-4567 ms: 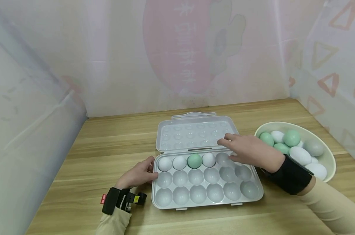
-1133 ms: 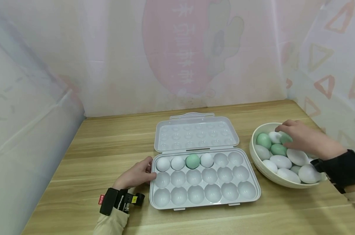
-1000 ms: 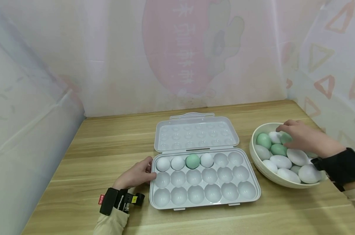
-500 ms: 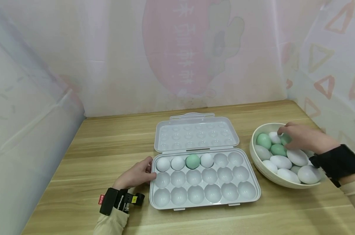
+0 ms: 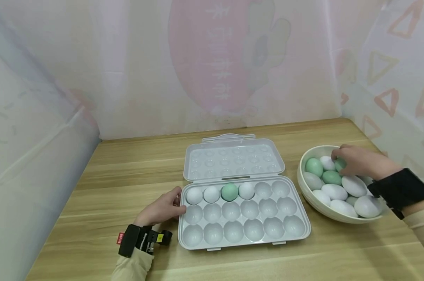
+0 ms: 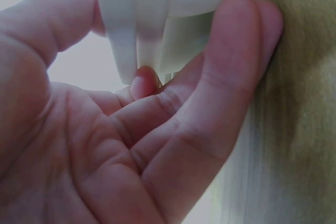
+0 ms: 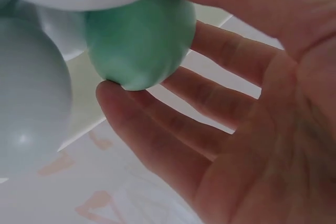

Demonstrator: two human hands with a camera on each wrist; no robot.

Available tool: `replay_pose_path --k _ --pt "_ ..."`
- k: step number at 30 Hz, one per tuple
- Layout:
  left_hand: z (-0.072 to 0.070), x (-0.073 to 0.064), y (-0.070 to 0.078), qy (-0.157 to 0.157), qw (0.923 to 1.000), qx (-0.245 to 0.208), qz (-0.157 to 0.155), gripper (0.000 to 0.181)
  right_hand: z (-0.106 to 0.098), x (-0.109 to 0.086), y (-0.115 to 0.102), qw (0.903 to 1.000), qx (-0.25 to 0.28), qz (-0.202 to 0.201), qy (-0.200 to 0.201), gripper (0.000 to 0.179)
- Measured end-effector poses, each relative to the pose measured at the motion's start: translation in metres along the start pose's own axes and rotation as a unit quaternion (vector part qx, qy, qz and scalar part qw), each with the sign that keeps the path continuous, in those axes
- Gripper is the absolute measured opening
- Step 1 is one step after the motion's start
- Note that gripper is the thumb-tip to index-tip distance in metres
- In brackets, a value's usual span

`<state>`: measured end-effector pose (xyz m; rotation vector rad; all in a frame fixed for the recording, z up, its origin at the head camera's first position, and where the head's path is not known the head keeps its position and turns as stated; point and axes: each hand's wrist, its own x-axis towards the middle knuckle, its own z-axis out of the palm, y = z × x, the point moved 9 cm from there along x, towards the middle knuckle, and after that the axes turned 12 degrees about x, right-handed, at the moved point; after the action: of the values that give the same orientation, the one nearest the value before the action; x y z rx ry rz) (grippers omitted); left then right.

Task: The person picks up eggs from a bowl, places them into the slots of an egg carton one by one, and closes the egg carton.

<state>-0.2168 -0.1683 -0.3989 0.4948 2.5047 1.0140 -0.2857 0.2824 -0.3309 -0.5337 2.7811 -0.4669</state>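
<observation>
My left hand (image 5: 161, 208) grips the left edge of an open grey-white plastic egg box (image 5: 240, 246), thumb on top. In the left wrist view, its curled fingers (image 6: 210, 93) reach under the box's rim. Three white eggs and one green egg (image 5: 229, 192) sit in the back row of cups. On the right, my right hand (image 5: 368, 162) reaches into a cream bowl (image 5: 304, 197) of white, grey and green eggs. Its thumb and fingers close around a green egg (image 7: 142, 40) near the bowl's far side, and the hand partly hides it in the head view.
The box's lid (image 5: 234, 162) lies folded back behind the tray. The bowl stands just right of the box on a wooden table (image 5: 134, 168). Printed cloth walls (image 5: 138, 78) rise at the back and both sides.
Since the earliest frame, my right hand has moved from over the box's back row to the bowl, and its fingers have closed in on the green egg. My left hand stays at the box's edge.
</observation>
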Motion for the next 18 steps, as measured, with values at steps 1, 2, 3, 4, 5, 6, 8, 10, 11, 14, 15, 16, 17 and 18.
replay_pose_path --k 1,2,3,4,5,6,8,10,11,14,15,16,17,18 --pt "0.0 0.0 0.0 0.0 1.0 0.002 0.0 0.027 0.0 0.0 0.0 1.0 -0.001 -0.001 0.0 0.036" --pt "0.0 0.0 0.0 0.0 1.0 0.003 0.0 0.028 0.0 0.0 0.0 1.0 0.0 -0.002 0.0 0.036" --pt "0.0 0.0 0.0 0.0 1.0 0.004 0.0 0.028 0.0 0.0 0.0 1.0 0.0 -0.003 -0.002 0.036" --pt "0.0 0.0 0.0 0.001 1.0 0.005 -0.001 0.028 0.0 0.0 -0.001 1.0 0.002 -0.004 -0.001 0.036" --pt "0.0 -0.001 0.0 0.0 1.0 0.006 -0.001 0.028 0.0 -0.001 -0.001 1.0 0.003 -0.006 -0.001 0.036" --pt "0.0 -0.001 0.0 0.0 1.0 0.006 -0.002 0.028 0.001 -0.001 -0.001 1.0 0.004 -0.008 -0.001 0.036" --pt "0.0 -0.001 0.0 -0.001 1.0 0.006 -0.003 0.028 0.0 -0.002 -0.002 0.9999 0.007 -0.016 0.001 0.036" --pt "0.0 -0.002 -0.001 -0.002 1.0 0.003 -0.004 0.028 -0.001 -0.002 -0.004 0.9995 0.008 -0.029 0.006 0.037" --pt "0.0 -0.002 -0.002 -0.002 1.0 0.002 -0.005 0.029 -0.002 -0.002 -0.006 0.9993 0.009 -0.036 0.008 0.037" --pt "-0.001 -0.002 -0.003 0.0 1.0 0.002 -0.006 0.029 -0.005 -0.003 -0.011 0.9984 0.008 -0.054 0.014 0.037" --pt "-0.001 -0.003 -0.003 0.001 1.0 0.003 -0.006 0.03 -0.005 -0.003 -0.013 0.998 0.006 -0.06 0.017 0.038" --pt "-0.002 -0.003 -0.004 0.002 1.0 0.004 -0.006 0.03 -0.006 -0.003 -0.015 0.9979 0.004 -0.063 0.017 0.038" --pt "-0.002 -0.003 -0.004 0.002 1.0 0.005 -0.005 0.03 -0.007 -0.003 -0.017 0.9976 0.003 -0.066 0.018 0.038" --pt "-0.002 -0.003 -0.004 0.002 1.0 0.006 -0.005 0.03 -0.007 -0.003 -0.019 0.9974 -0.001 -0.069 0.02 0.037"
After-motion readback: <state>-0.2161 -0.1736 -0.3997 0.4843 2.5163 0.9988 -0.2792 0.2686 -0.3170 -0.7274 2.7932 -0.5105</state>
